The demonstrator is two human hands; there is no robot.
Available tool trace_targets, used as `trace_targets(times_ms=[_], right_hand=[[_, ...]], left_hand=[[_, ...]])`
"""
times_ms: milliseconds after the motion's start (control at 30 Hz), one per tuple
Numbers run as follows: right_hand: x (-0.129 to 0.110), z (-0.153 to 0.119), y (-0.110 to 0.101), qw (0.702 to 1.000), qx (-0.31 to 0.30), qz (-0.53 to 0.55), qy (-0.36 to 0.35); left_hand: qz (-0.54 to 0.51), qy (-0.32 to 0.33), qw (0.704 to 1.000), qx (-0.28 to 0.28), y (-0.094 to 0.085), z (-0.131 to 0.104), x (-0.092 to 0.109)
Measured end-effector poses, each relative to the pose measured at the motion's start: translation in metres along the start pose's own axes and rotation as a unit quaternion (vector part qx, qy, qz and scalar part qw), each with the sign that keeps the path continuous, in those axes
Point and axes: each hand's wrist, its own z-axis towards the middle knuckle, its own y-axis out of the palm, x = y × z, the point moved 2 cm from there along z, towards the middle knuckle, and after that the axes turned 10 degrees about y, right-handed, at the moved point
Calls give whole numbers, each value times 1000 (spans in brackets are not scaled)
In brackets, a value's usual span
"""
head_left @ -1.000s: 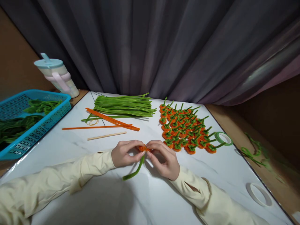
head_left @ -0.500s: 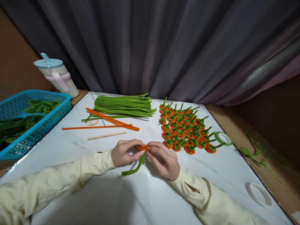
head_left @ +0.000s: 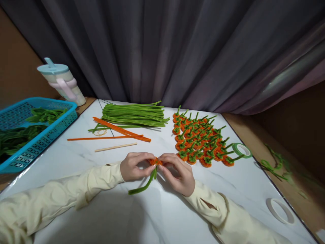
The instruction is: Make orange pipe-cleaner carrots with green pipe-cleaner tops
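Near the middle of the white marbled table (head_left: 106,210), my left hand (head_left: 135,166) pinches the left side of a small orange fuzzy piece (head_left: 153,161). My right hand (head_left: 179,173) grips the same piece from the right, thumb and fingers pressed together. A green fuzzy stem (head_left: 142,190) hangs below the piece and bends to the left. Beyond my hands lie a wooden stick (head_left: 115,147), orange fuzzy stems (head_left: 119,128) and a thick bundle of green stems (head_left: 134,114). Rows of orange pieces with upright green stems (head_left: 203,139) stand to the right.
At the left is a blue basket (head_left: 50,144) holding green looped pieces, with a lidded tumbler (head_left: 63,83) behind it. Green tape (head_left: 242,150) and a white ring (head_left: 280,210) lie on the right. Green scraps (head_left: 274,162) rest past the right edge. A dark curtain hangs behind.
The orange piece has turned slightly between my fingers and shows more of its surface. Its green stem has swung a little down and to the left. Both hands stay nearly in place.
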Motion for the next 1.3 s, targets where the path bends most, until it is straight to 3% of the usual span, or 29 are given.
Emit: trace_targets(times_ms=[600, 867, 967, 1033, 1133, 1300], right_hand=[[-3, 3, -1, 999, 2, 0, -32], [-4, 1, -1, 998, -20, -14, -50], [-2, 0, 0, 1000, -12, 6, -23], [1, 0, 1, 999, 0, 35, 27], [6, -1, 3, 992, 11, 82, 91], [7, -1, 4, 989, 18, 91, 116]], left_hand=[[23, 12, 1000, 13, -1, 3, 3], [-26, -62, 998, -10, 0, 4, 0], [-68, -112, 991, -20, 1, 2, -3], [-128, -180, 975, -30, 3, -1, -7], [-252, -274, 927, -49, 8, -8, -12], [-391, -348, 850, -62, 11, -8, -13]])
